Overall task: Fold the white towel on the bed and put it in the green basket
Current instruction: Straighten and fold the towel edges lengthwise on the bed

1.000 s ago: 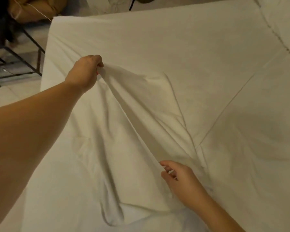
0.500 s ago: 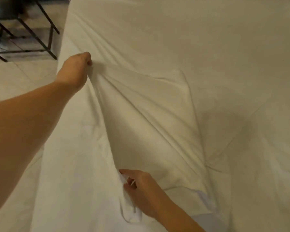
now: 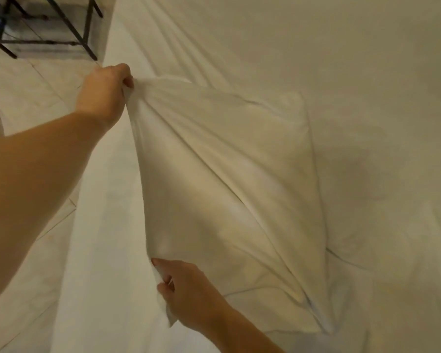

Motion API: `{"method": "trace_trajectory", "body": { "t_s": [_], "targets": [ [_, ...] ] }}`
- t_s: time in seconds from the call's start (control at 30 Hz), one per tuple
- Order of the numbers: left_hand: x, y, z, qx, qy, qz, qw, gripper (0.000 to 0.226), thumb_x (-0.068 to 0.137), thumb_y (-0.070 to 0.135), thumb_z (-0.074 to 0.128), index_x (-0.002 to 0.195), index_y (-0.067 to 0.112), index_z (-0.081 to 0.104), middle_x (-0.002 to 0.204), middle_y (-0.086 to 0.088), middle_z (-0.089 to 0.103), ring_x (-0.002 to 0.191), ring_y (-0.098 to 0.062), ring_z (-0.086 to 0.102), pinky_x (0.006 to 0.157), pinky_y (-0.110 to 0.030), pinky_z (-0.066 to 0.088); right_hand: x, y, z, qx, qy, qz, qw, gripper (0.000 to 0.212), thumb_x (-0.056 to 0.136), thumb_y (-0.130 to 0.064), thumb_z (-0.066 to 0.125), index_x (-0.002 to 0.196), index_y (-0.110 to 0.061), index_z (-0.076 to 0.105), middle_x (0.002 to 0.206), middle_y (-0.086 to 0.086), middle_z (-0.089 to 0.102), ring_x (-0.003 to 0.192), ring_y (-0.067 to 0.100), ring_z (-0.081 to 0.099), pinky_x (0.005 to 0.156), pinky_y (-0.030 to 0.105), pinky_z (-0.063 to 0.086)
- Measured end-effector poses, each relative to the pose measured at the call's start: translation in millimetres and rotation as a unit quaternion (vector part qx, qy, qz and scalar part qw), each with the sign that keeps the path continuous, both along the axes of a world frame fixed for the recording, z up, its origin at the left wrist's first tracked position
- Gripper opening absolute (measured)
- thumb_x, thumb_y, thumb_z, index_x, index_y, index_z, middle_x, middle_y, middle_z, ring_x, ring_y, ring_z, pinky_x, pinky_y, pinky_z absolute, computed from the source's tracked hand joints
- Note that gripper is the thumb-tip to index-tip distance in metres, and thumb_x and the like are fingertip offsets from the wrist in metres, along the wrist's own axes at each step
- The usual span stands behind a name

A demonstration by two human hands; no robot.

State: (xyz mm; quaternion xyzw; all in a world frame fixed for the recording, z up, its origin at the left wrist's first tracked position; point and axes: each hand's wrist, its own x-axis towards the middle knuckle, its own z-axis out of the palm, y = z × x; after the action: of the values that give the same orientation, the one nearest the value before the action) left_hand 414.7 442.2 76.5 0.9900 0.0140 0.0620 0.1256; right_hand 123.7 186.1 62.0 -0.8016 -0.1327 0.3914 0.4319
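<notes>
Both hands grip the white towel [image 3: 227, 179]: the left hand [image 3: 105, 94] pinches its far corner near the edge of the bed [image 3: 341, 59], the right hand [image 3: 189, 291] pinches its near corner. Between them the edge is stretched tight, the rest lies wrinkled on the bed

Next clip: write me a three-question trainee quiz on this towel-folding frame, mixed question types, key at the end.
1. True or false: both hands grip the towel.
2. Which hand holds the corner farther from the camera? A) left hand B) right hand
3. Fill in: the green basket is ___ in this view.

Key: 1 true. 2 A. 3 not visible; only the bed, the floor and a black metal frame show.
</notes>
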Motion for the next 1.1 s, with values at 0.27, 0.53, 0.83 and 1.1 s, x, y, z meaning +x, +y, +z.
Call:
{"method": "trace_trajectory", "body": {
  "t_s": [0.27,0.53,0.83,1.1],
  "targets": [
    [-9,16,-18,0.030,0.004,0.083,0.996,0.025,0.087,0.010,0.045,0.095,0.013,0.069,0.114,-0.024,0.062,0.105,-0.044,0.061,0.086,-0.043,0.050,0,26,-15,0.004,0.017,0.037,0.999,0.046,0.098,-0.016,0.050,0.143,-0.024,0.047,0.126,0.008,0.062,0.113,0.028,0.056,0.098,0.036,0.043],
    [-23,26,-35,0.084,0.058,0.100,0.990,0.033,0.090,0.011,0.049,0.103,0.018,0.079,0.125,-0.017,0.065,0.106,-0.044,0.061,0.084,-0.050,0.055,-7,32,-38,-0.018,0.029,0.066,0.997,0.019,0.092,-0.012,0.049,0.109,-0.020,0.052,0.093,0.008,0.063,0.086,0.028,0.057,0.083,0.041,0.053],
    [-38,27,-56,0.068,0.165,0.133,0.975,0.034,0.102,0.026,0.050,0.132,0.031,0.063,0.129,-0.011,0.065,0.117,-0.039,0.061,0.090,-0.048,0.053,-11,16,-55,-0.037,0.029,0.051,0.998,0.059,0.098,-0.024,0.055,0.153,-0.037,0.035,0.133,-0.008,0.062,0.123,0.011,0.054,0.109,0.032,0.044],
    [-41,11,-46,0.032,0.159,0.083,0.983,0.041,0.100,0.030,0.050,0.141,0.030,0.052,0.127,-0.006,0.065,0.117,-0.034,0.060,0.092,-0.050,0.054,-7,-10,-54,-0.053,-0.023,-0.002,0.998,0.058,0.094,-0.026,0.060,0.148,-0.041,0.043,0.133,-0.012,0.062,0.122,0.008,0.056,0.105,0.033,0.047]
  ]
}}
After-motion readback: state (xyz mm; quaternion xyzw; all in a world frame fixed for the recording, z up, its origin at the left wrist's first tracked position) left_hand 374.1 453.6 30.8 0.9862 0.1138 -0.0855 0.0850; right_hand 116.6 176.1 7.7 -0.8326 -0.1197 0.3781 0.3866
